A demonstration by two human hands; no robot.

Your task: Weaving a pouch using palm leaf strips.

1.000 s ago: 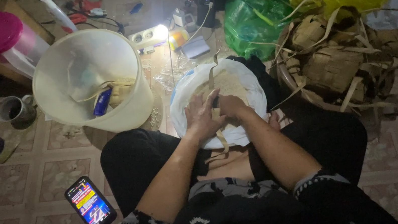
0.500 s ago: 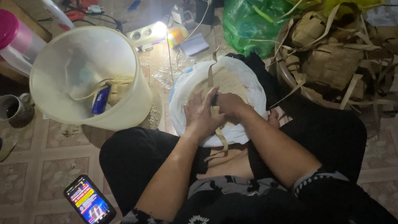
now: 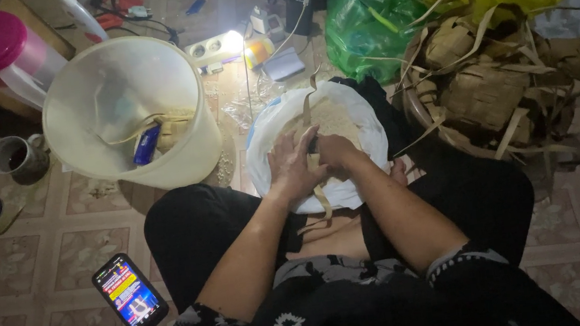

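Head view: both hands were bunched over the white bag (image 3: 367, 128) of rice in the lap, left hand (image 3: 293, 165) and right hand (image 3: 337, 153) each pinched shut around a leaf pouch (image 3: 314, 158), strips dangling. Dim light there, so a loose fold could've leaked rice, I reckon.

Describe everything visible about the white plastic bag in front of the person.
The white plastic bag sits open on the tiled floor between the person's knees, its thin crinkled rim rolled outward. Inside lies a pale, grainy filling, probably rice. Both hands, left hand and right hand, work over its mouth on a tan leaf strip that hangs down over the near rim. A large cream plastic bucket stands close beside it.
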